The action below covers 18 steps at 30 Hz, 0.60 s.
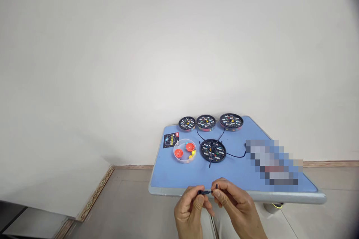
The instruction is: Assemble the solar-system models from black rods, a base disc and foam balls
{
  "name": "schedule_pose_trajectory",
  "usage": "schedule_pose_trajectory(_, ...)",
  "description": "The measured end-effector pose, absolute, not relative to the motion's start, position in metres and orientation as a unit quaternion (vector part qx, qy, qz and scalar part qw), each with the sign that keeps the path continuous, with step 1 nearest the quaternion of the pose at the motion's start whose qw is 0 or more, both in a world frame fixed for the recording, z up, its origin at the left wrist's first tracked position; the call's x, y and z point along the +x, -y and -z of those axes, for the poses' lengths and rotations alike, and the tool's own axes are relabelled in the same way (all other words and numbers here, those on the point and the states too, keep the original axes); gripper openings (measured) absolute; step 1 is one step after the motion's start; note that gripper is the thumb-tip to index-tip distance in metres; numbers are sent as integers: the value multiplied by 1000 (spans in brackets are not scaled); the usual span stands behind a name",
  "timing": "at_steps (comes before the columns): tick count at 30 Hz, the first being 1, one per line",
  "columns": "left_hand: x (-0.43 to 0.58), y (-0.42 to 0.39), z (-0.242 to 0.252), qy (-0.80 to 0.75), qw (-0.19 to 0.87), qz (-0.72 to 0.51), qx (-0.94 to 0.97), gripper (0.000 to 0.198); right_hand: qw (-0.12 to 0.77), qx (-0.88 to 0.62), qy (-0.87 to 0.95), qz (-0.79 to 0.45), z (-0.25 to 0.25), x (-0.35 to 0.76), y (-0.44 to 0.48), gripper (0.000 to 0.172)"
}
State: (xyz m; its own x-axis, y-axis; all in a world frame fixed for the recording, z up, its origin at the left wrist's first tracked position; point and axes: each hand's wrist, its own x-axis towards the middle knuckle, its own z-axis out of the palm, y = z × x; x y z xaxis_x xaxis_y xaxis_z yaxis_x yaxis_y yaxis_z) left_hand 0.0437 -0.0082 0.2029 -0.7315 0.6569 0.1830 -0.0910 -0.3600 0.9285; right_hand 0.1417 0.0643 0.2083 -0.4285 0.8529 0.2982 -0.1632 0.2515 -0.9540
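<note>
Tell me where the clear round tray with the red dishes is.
In the head view, the clear round tray sits on the left part of the blue table, between the black card and the black disc to its right.

Left grip (190, 209) and right grip (232, 201) pinching a short black piece (206, 192) between them, just over the near edge of a blue bench (168, 171). Farther along, three round black-lidded tins (206, 122) at the far edge, a fourth black tin (212, 151) crossed by thin black cord (235, 155), a clear round tray (184, 151) holding two red cups (190, 146) and yellow beads (193, 153), and a small black card (171, 140).
</note>
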Motion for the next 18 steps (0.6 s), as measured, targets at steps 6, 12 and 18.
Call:
schedule_pose_trajectory(6, 43, 8, -203, -520, 229, -769, 293, 26, 470, -269, 644, -541, -213, 143, -66, 30)
schedule_pose_trajectory(12, 42, 7, -199, -509, 239, -773, 293, 22, 458, -269, 631, -566, -222, 143, -65, 30)
schedule_pose_trajectory(18, 42, 5, -195, -503, 237, -779, 290, 21, 431, -271, 621, -596, -218, 144, -66, 28)
